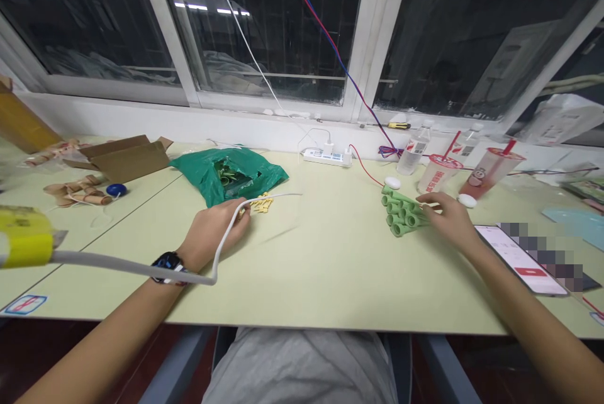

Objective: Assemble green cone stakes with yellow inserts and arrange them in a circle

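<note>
My left hand (214, 232) lies on the pale green table (330, 284), its fingertips next to a small heap of yellow pieces (261, 204). A white cable (225, 228) runs across that hand and my wrist, and I cannot tell whether the fingers grip it. The cable's near end joins a yellow-wrapped object (26, 237) close to the camera. My right hand (448, 220) has its fingers over a bundle of green plastic pipe fittings (401, 212). A smartphone (519, 259) lies just to the right of that hand.
A green plastic bag (229, 174) and an open cardboard box (123, 158) stand at the back left, near wooden rolls and a blue ball (116, 190). A power strip (326, 157), a bottle (414, 151) and plastic cups (491, 172) line the window side.
</note>
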Available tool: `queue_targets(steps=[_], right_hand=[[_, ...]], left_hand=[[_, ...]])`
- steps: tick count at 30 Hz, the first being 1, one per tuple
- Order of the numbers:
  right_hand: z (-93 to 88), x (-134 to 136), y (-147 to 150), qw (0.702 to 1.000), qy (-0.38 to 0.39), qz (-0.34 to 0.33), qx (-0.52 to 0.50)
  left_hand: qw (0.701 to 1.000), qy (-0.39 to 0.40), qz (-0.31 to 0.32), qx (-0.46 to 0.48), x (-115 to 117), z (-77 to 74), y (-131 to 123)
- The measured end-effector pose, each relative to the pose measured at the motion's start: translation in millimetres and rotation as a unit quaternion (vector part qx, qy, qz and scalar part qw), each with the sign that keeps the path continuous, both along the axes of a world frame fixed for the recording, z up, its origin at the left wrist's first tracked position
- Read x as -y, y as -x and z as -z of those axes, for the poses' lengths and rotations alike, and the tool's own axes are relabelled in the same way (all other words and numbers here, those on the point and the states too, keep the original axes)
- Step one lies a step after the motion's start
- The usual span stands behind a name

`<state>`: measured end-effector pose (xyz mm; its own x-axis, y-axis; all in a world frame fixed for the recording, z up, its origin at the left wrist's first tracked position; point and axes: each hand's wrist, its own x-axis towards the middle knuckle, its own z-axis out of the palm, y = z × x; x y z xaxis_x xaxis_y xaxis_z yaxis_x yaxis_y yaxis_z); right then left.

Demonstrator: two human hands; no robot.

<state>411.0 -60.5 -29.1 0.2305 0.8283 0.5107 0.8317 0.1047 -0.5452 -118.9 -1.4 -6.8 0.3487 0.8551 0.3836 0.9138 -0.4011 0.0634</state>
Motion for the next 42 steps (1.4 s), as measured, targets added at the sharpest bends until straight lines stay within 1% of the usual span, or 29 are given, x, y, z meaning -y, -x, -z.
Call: queue_targets(steps=[3,6,9,13,18,21,24,27,29,30,32,34,35,37,39,40,42], right_hand=[[7.4,-4,-28,0.997,0.074,-0.001,0.001],[10.4,-8,-35,0.995,0.096,-0.003,0.004],[11.5,-13,-33,0.996,0.092,-0.019,0.010],[12.8,-17,-32,0.995,0.087,-0.054,-0.008],[11.6,-18,-32,0.994,0.070,-0.083,-0.028],[8.8,-16,-33,0.994,0.059,-0.083,-0.046],[3.4,-15,-33,0.991,0.053,-0.080,-0.094],[-8.5,-15,-28,0.980,0.008,-0.077,-0.185],[-21.5,-16,-18,0.963,-0.027,-0.089,-0.255],[-29.1,-17,-11,0.952,-0.032,-0.103,-0.286],[-45.2,-17,11,0.931,0.005,-0.152,-0.330],[-59.3,-17,40,0.911,0.051,-0.200,-0.357],[-64.7,-18,56,0.892,0.069,-0.230,-0.382],[-71.0,-20,91,0.834,0.096,-0.298,-0.454],[-71.6,-24,125,0.764,0.140,-0.357,-0.519],[-70.1,-28,140,0.735,0.158,-0.376,-0.542],[-64.2,-35,167,0.694,0.192,-0.396,-0.570]], left_hand=[[0.999,0.018,0.039,-0.006,5,-0.7,-9],[0.997,0.032,0.062,-0.016,6,-0.4,-12],[0.998,0.031,0.058,-0.006,5,0.5,-9],[0.998,0.021,0.051,0.021,4,1.0,-8],[0.997,0.021,0.073,0.031,4,1.4,-9],[0.996,0.026,0.078,0.030,4,1.6,-10],[0.994,0.036,0.097,0.031,4,1.5,-11],[0.988,0.034,0.148,0.040,11,1.4,-18],[0.979,0.019,0.199,0.049,21,1.2,-28],[0.972,0.010,0.230,0.049,28,0.9,-35],[0.958,-0.012,0.280,0.052,41,-0.5,-52],[0.938,0.001,0.339,0.069,51,-3.5,-73],[0.931,0.016,0.353,0.095,54,-5.7,-85],[0.917,0.046,0.357,0.171,52,-11.2,-107],[0.905,0.071,0.344,0.240,43,-17.0,-125],[0.896,0.080,0.342,0.270,36,-19.3,-132],[0.880,0.086,0.329,0.332,22,-21.5,-140]])
